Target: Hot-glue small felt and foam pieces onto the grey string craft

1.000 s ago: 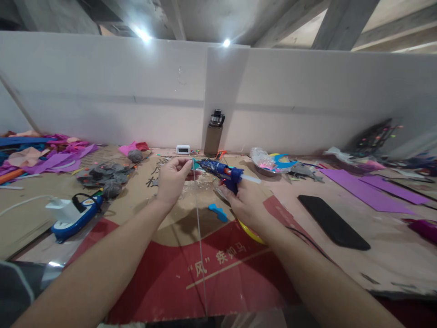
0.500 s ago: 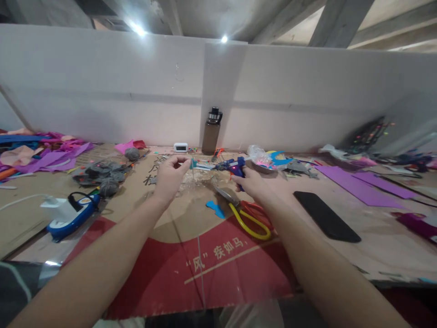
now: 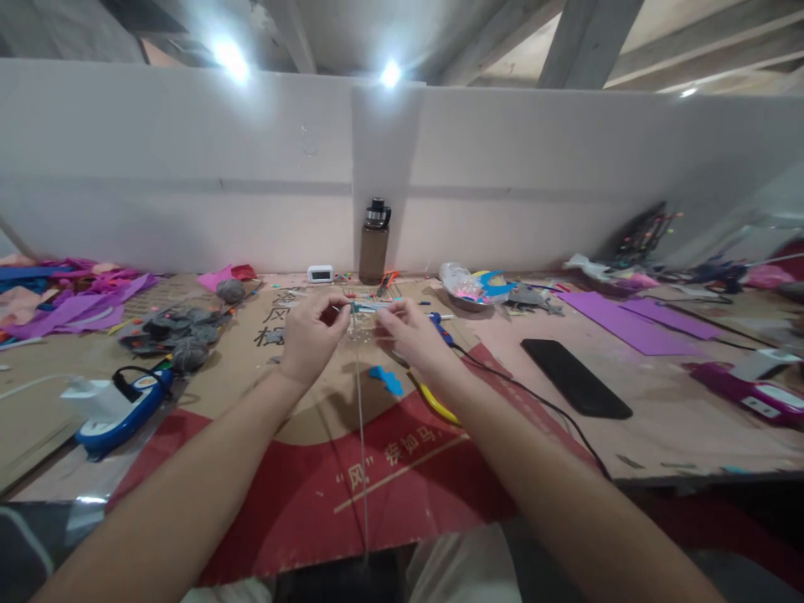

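Note:
My left hand (image 3: 314,335) is pinched round the top of a thin grey wire (image 3: 361,402), which hangs down past the cardboard's front edge. A small teal piece (image 3: 358,308) shows at my left fingertips. Just to its right is my right hand (image 3: 409,337), its fingers stretched out and slightly apart, close to the teal piece; no held object shows in it. A blue glue gun (image 3: 440,328) lies behind my right hand, partly hidden, its black cord running to the front edge. Yellow-handled scissors (image 3: 436,404) lie partly under my right forearm. A blue cutout (image 3: 385,380) is on the cardboard (image 3: 295,494).
A dark bottle (image 3: 374,247) stands at the back beside a small white clock (image 3: 320,274). Grey yarn pieces (image 3: 179,327) and a blue power strip (image 3: 129,410) are left. On the right are a black phone (image 3: 574,377), purple sheets (image 3: 628,322) and a bowl (image 3: 474,301).
My right hand has let go of the glue gun, which now lies on the table, and has moved left toward the teal piece. My left hand keeps its pinch. The view has shifted slightly right.

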The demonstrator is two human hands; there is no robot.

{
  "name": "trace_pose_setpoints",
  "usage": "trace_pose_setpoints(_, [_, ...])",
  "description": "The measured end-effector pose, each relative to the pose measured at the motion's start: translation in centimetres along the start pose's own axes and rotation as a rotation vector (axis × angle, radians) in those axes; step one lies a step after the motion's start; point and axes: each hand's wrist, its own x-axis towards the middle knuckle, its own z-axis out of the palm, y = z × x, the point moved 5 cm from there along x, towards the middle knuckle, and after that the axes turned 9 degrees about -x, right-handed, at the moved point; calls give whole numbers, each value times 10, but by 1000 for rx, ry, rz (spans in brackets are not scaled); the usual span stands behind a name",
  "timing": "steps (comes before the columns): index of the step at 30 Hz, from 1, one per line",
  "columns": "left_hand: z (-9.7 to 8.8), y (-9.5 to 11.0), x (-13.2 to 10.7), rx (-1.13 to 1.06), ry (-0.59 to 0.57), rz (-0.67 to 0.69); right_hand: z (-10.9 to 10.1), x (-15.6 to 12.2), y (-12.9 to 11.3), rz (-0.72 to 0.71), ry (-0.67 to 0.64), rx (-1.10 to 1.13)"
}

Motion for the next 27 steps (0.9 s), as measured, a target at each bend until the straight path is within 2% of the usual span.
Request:
trace_pose_setpoints(1, [0, 0, 0, 2, 1, 9, 18, -8, -5, 74, -128, 160])
trace_pose_setpoints(3, [-2, 0, 0, -3, 6, 14, 43, -22, -16, 177, -271, 341])
trace_pose_setpoints(5, [-3, 0, 0, -4, 14, 18, 53, -26, -23, 209, -298, 387])
trace_pose_setpoints(7, [-3, 0, 0, -1, 24, 26, 50, -22, -25, 156, -216, 323])
trace_pose_setpoints(9, [-2, -3, -1, -38, 24, 10, 42, -13, -24, 44, -75, 193])
trace_pose_setpoints(12, [2, -10, -2, -164, 10, -76, 29, -4, -23, -139, 105, 28])
trace_pose_setpoints(14, [5, -14, -4, -231, 0, -133, 24, -2, -23, -237, 163, -35])
trace_pose_setpoints(17, [8, -12, -4, -276, -23, -189, 20, -3, -22, -303, 188, -89])
trace_pose_setpoints(22, [10, -5, -4, -301, -43, -232, 17, -4, -18, -318, 195, -143])
trace_pose_setpoints(27, [12, -6, -6, -372, -43, -325, 16, -6, -20, -323, 170, -157])
